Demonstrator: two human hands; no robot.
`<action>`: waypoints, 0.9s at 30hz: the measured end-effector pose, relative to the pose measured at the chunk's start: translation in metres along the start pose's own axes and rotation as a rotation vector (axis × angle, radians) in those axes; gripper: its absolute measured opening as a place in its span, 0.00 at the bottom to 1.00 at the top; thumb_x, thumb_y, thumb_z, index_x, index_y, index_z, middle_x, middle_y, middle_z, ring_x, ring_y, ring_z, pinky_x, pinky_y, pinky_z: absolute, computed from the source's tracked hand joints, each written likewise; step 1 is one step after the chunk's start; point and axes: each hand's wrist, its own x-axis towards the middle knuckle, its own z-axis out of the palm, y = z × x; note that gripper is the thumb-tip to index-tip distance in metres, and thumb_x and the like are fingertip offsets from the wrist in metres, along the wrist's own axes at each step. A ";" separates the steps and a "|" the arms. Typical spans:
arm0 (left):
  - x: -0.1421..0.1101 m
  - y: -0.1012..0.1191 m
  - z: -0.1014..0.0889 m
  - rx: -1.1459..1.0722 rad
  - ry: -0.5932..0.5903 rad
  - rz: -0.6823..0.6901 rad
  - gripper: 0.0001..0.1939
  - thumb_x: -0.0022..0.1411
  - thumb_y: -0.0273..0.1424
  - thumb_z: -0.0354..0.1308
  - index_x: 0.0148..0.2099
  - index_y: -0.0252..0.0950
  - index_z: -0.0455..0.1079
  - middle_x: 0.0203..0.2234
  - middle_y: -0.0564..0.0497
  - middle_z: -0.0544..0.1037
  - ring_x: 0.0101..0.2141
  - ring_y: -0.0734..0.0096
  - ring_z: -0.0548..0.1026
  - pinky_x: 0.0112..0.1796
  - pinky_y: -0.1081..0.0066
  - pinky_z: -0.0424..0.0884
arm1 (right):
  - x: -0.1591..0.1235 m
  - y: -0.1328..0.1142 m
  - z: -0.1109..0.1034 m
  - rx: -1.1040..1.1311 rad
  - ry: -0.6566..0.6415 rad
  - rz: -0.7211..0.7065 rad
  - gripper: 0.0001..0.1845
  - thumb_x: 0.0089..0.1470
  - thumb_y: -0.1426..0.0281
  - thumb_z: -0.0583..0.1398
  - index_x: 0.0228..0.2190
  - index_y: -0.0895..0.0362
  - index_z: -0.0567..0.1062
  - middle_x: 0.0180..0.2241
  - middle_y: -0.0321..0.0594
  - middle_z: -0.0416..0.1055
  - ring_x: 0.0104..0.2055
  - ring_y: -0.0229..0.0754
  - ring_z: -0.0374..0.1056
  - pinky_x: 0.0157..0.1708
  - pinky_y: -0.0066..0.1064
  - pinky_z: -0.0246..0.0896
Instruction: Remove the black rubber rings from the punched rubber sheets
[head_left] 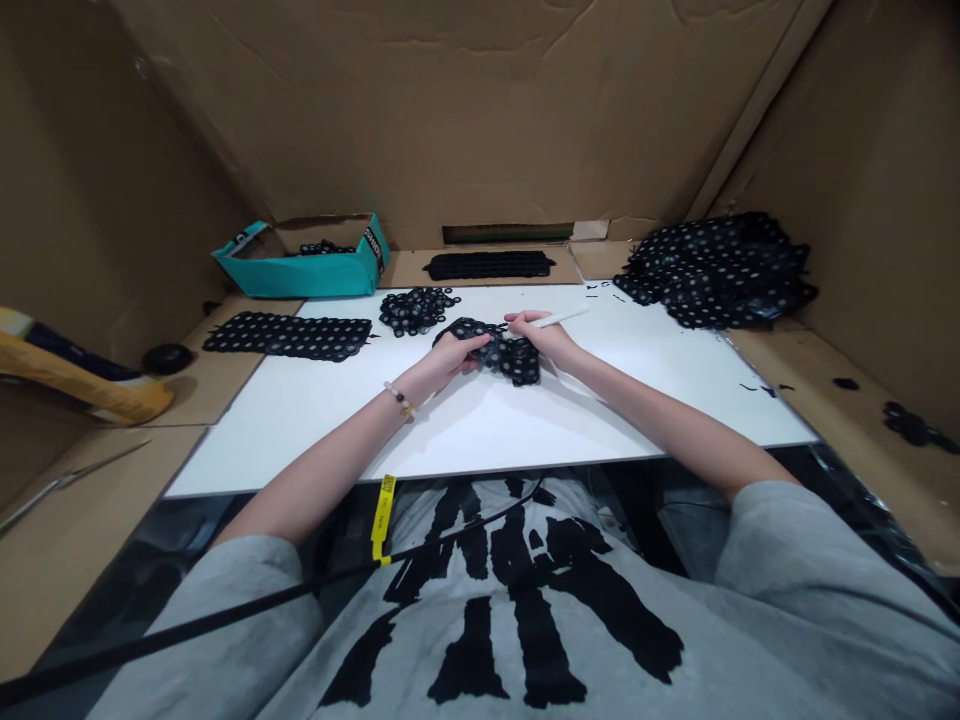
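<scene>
My left hand is closed on the left part of a black sheet of joined rings, its thumb lying on top. The sheet is bent and held just over the white board. In my right hand is a slim white pen-like tool, slanting up to the right. The tool's working tip is hidden at the sheet by my fingers. Just beyond my left hand lies a heap of loose black rings.
A flat black ring sheet lies left, another strip at the back. A large pile of such sheets stands back right. A teal box holds black rings. Tweezers and a yellow tube are far left. Black scraps lie right.
</scene>
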 end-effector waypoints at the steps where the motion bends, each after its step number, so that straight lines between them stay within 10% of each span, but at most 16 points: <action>1: 0.001 -0.001 0.000 0.000 0.004 0.001 0.12 0.54 0.27 0.71 0.29 0.31 0.69 0.21 0.52 0.72 0.18 0.80 0.65 0.18 0.76 0.57 | 0.000 0.000 0.000 -0.007 0.003 0.010 0.09 0.45 0.62 0.62 0.23 0.55 0.73 0.50 0.42 0.77 0.50 0.47 0.71 0.56 0.37 0.60; 13: 0.007 -0.008 -0.008 -0.075 -0.009 -0.023 0.14 0.46 0.25 0.75 0.30 0.30 0.71 0.22 0.54 0.72 0.20 0.82 0.64 0.21 0.78 0.59 | -0.016 -0.001 0.010 -0.290 -0.028 -0.280 0.08 0.54 0.64 0.56 0.24 0.53 0.67 0.37 0.41 0.76 0.48 0.48 0.70 0.52 0.38 0.60; 27: 0.007 -0.004 -0.010 0.017 -0.040 -0.030 0.15 0.45 0.26 0.75 0.30 0.33 0.71 0.21 0.55 0.71 0.20 0.81 0.64 0.21 0.78 0.60 | -0.017 0.002 0.014 -0.393 -0.040 -0.286 0.09 0.55 0.63 0.55 0.25 0.52 0.65 0.33 0.38 0.75 0.42 0.46 0.70 0.44 0.35 0.60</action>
